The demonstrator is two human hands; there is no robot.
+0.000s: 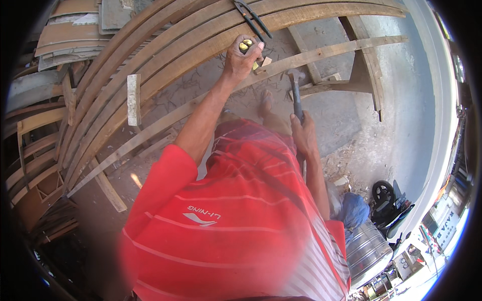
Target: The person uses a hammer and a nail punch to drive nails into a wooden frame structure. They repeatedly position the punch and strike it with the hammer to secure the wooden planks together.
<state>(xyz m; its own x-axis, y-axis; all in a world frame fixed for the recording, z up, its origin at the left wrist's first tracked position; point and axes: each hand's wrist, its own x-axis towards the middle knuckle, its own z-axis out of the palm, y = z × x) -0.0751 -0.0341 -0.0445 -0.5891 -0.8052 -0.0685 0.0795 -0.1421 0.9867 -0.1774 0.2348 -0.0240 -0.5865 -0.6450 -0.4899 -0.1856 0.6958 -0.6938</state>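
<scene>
My left hand (242, 59) is closed around a compact yellow-and-black hand tool (244, 46), held over the thin curved wooden strip. Fingers cover most of that tool, so I cannot tell its exact kind. A small pale wood block (266, 61) and a bit of yellow show just below the hand. Lower and to the right, my right hand (304, 131) grips a hammer (296, 98) by its dark handle, the metal head pointing away from me. The thin curved strip (321, 51) runs between the left hand and the hammer's head.
Long curved wooden beams (201, 42) arc across the far side. A dark two-handled tool (253, 20) lies over them. A wooden support (369, 60) stands at right, a short pale block (133, 100) at left. A metal drum (369, 251) and motorbike (386, 200) are lower right.
</scene>
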